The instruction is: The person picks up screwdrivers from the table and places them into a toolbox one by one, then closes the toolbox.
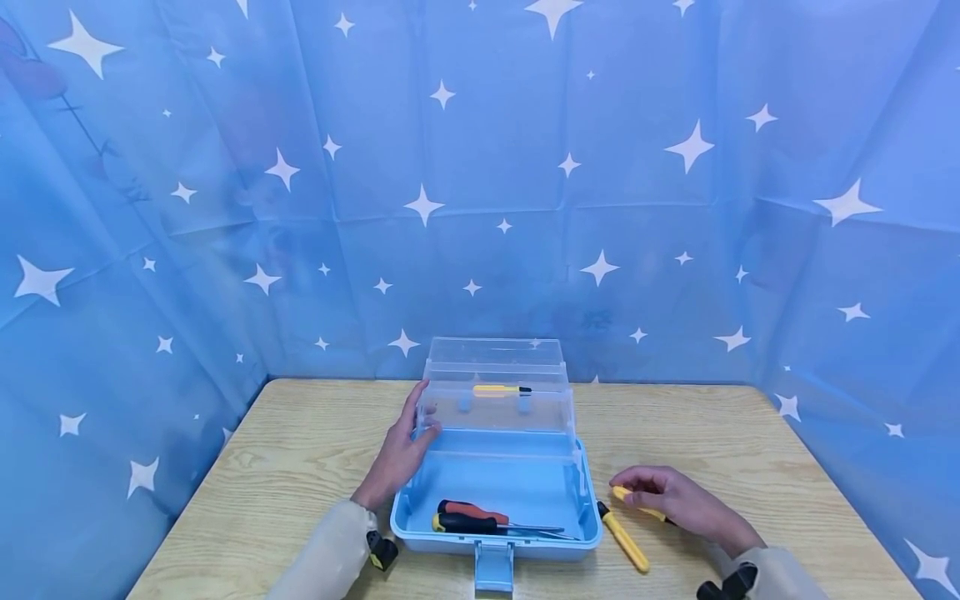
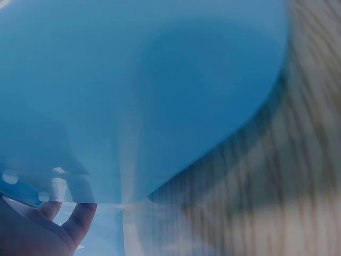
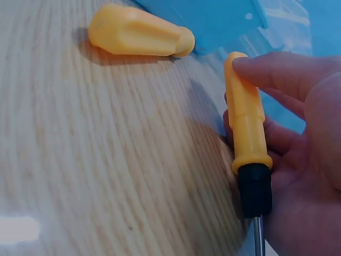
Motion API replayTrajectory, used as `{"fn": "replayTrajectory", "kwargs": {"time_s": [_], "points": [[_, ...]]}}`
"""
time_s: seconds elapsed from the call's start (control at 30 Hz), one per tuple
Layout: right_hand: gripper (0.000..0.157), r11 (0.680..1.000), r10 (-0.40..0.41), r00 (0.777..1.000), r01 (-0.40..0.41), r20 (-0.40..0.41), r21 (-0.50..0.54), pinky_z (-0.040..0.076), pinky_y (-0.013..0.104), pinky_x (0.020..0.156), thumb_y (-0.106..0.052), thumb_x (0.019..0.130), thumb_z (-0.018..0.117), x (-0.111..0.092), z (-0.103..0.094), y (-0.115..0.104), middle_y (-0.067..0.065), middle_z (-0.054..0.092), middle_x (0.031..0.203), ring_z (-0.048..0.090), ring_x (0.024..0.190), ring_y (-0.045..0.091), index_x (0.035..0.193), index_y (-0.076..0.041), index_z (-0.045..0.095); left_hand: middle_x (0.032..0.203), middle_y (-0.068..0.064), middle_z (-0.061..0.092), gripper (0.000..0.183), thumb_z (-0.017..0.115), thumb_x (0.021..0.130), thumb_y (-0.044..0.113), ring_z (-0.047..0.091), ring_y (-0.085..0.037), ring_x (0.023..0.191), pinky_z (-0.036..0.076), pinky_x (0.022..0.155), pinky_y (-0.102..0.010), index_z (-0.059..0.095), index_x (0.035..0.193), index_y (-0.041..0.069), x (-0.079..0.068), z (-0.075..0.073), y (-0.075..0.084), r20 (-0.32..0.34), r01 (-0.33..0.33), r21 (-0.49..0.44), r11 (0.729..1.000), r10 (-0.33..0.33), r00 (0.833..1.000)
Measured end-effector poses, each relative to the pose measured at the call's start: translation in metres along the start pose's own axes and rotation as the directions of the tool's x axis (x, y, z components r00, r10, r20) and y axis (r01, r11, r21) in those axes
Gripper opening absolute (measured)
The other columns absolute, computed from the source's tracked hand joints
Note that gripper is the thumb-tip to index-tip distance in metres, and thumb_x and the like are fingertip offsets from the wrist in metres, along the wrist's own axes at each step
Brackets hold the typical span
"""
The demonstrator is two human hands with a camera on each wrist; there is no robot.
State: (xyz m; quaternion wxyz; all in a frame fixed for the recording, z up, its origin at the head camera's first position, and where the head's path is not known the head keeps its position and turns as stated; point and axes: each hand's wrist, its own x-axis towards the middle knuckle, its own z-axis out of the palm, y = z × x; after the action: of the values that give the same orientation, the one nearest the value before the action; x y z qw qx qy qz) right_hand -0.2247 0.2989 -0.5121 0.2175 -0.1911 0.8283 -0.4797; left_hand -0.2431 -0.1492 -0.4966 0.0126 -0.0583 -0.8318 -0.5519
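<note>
One wooden table (image 1: 315, 450) — toolbox (image 1: 555, 551) atop, starry cloth (image 1: 502, 158) behind.

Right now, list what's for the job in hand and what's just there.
Likely the job:
yellow-handled screwdriver in the right hand
blue plastic toolbox
second yellow-handled tool beside it
red-handled screwdriver and black-handled screwdriver inside
small yellow screwdriver on its clear top

Just there:
blue starry curtain
wood-grained table
</note>
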Motion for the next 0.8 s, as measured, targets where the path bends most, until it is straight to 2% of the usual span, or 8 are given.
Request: {"fn": "replayTrajectory", "kwargs": {"time_s": [0.27,0.5,0.67,0.8], "points": [[0.031,1.000,-0.016,1.000,0.016,-0.021,-0.025,0.049,0.020,0.078,-0.024,0.099,0.060,0.0001,-0.0024,0.0012,0.015,0.063,0.125,0.058,0.097,0.005,0.125,-0.007,0.066,0.147,-0.009,0.047,0.065,0.053,0.102,0.039,0.043,-0.034,0.138,0.035,0.110,-0.065,0.015,0.152,0.054,-0.0001,0.0006,0.0000,-0.001,0.003,-0.014,1.000,-0.003,1.000],[0.032,0.998,-0.057,0.998,0.057,-0.015,0.015,0.050,0.019,0.081,-0.018,0.100,0.058,-0.0001,-0.0024,0.0006,0.019,0.062,0.126,0.058,0.100,0.001,0.127,-0.002,0.063,0.147,-0.007,0.047,0.064,0.052,0.102,0.041,0.044,-0.033,0.138,0.035,0.110,-0.064,0.014,0.152,0.055,0.0007,0.0011,0.0002,-0.002,0.009,-0.009,1.000,-0.009,1.000],[0.033,0.999,-0.046,0.999,0.046,-0.004,0.003,0.049,0.016,0.086,-0.019,0.101,0.056,0.0007,-0.0032,-0.0001,0.017,0.062,0.128,0.058,0.107,-0.001,0.129,-0.003,0.061,0.147,-0.008,0.047,0.065,0.053,0.102,0.040,0.044,-0.034,0.137,0.036,0.109,-0.064,0.014,0.152,0.054,0.0000,0.0005,0.0011,0.000,0.007,-0.011,1.000,-0.007,1.000],[0.033,0.999,-0.029,1.000,0.029,0.003,-0.016,0.049,0.017,0.085,-0.022,0.102,0.055,0.0014,-0.0042,-0.0013,0.014,0.064,0.125,0.059,0.103,0.001,0.129,-0.004,0.062,0.147,-0.008,0.047,0.065,0.053,0.102,0.040,0.044,-0.034,0.138,0.036,0.109,-0.064,0.014,0.152,0.055,-0.0001,-0.0001,0.0008,-0.001,0.015,-0.009,1.000,-0.015,1.000]]}}
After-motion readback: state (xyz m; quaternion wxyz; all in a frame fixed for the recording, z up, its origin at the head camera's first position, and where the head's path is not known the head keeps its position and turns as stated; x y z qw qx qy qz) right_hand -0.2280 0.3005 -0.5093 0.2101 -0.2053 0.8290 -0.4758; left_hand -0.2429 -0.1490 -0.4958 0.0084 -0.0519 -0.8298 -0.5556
